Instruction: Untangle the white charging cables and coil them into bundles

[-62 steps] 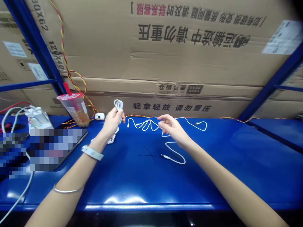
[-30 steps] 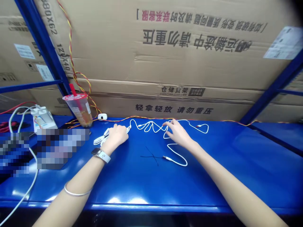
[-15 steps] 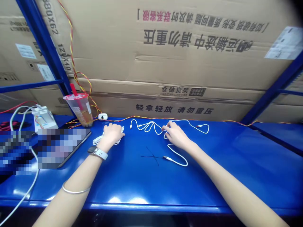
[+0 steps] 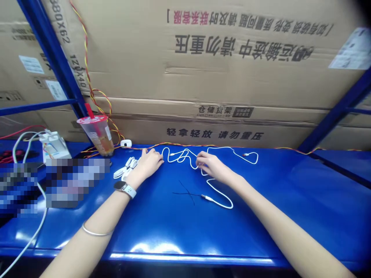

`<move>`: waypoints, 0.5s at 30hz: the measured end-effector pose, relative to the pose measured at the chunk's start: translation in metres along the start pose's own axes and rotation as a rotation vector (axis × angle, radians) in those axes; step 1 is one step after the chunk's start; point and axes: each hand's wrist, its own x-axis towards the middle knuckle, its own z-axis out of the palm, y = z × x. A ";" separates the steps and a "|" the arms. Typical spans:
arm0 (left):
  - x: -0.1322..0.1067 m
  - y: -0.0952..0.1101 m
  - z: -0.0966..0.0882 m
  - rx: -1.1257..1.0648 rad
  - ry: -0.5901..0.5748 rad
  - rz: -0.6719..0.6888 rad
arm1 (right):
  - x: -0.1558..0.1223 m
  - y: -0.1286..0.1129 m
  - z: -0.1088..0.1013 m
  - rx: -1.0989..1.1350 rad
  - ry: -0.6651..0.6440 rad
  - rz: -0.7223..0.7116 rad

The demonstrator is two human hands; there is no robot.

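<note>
A loose white charging cable (image 4: 187,156) lies in loops on the blue shelf (image 4: 185,227). My left hand (image 4: 149,164) is at its left end, fingers curled down over the tip and hiding the connector. The fingers of my right hand (image 4: 213,166) pinch the cable farther right, and a stretch of it is hidden beneath them. One connector (image 4: 205,197) points left in front of my right hand. Beside my left wrist lies a coiled white cable (image 4: 125,170). Two thin black ties (image 4: 188,192) lie crossed in the middle.
To the left stand a cup with a red straw (image 4: 98,135), a white earbud case (image 4: 125,143) and a white charger block (image 4: 53,144). A blurred flat device (image 4: 78,185) lies in front of them. Cardboard boxes (image 4: 139,85) form the back; blue posts (image 4: 327,119) flank the shelf.
My left hand has moved right, off the coiled cable, to the left end of the loose cable. My right hand stays on the loose cable, whose loops have shifted slightly.
</note>
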 end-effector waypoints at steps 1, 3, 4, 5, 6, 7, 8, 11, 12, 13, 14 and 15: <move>0.000 0.001 -0.001 0.006 0.001 0.011 | 0.001 -0.001 -0.001 0.011 0.017 -0.017; 0.000 0.004 -0.002 0.017 0.023 0.002 | 0.002 -0.002 -0.004 0.023 0.056 -0.052; 0.001 0.005 -0.002 0.016 0.038 -0.014 | 0.003 -0.004 -0.005 0.026 0.078 -0.068; 0.001 0.006 -0.002 0.009 0.050 -0.033 | 0.003 -0.006 -0.006 0.027 0.103 -0.084; 0.002 0.007 -0.001 -0.005 0.060 -0.061 | 0.003 -0.008 -0.007 0.028 0.127 -0.098; 0.002 0.008 -0.001 -0.025 0.068 -0.096 | 0.004 -0.011 -0.009 0.026 0.149 -0.113; 0.003 0.009 0.000 -0.047 0.071 -0.129 | 0.004 -0.015 -0.010 0.020 0.170 -0.128; 0.004 0.012 0.003 -0.079 0.039 -0.188 | 0.003 -0.027 -0.014 -0.012 0.190 -0.168; 0.004 0.013 0.003 -0.075 0.023 -0.185 | 0.002 -0.031 -0.015 -0.029 0.183 -0.178; 0.004 0.014 0.003 -0.068 0.011 -0.174 | 0.002 -0.034 -0.015 -0.049 0.168 -0.186; 0.004 0.015 0.003 -0.062 0.011 -0.163 | 0.002 -0.037 -0.015 -0.069 0.147 -0.191; 0.004 0.017 0.003 -0.057 0.020 -0.156 | 0.001 -0.039 -0.014 -0.088 0.122 -0.194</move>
